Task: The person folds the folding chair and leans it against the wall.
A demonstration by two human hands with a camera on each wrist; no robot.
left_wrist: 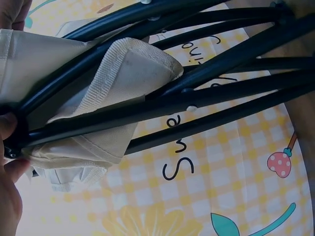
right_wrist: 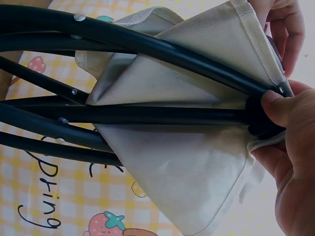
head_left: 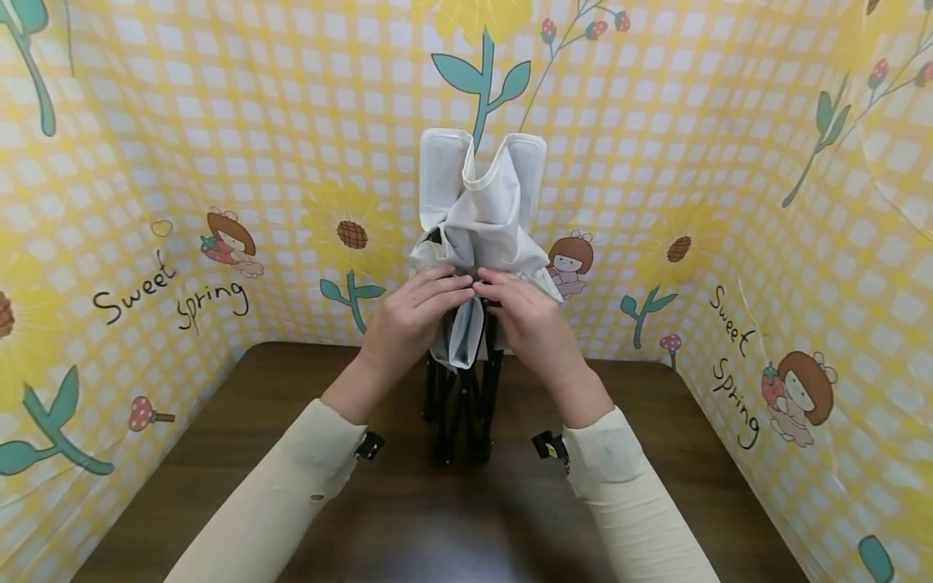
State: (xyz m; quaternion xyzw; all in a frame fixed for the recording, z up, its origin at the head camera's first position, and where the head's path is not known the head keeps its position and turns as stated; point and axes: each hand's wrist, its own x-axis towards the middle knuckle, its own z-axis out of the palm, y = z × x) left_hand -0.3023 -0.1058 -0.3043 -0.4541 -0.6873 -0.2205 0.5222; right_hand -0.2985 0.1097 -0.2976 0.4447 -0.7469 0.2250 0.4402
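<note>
Hand L point(head_left: 415, 309), hand R point(head_left: 530, 317) adj., gripping frame point(right_wrist: 162, 115)

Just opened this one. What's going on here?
A person is holding what looks like a small folding chair upright on a brown table. The left hand and the right hand grip the top of its frame side by side, each with its thumb at a black joint. The black legs are bunched close together and the off-white fabric hangs in loose folds, so it is mostly collapsed. Whether it is being opened or closed, I can't tell.
</note>
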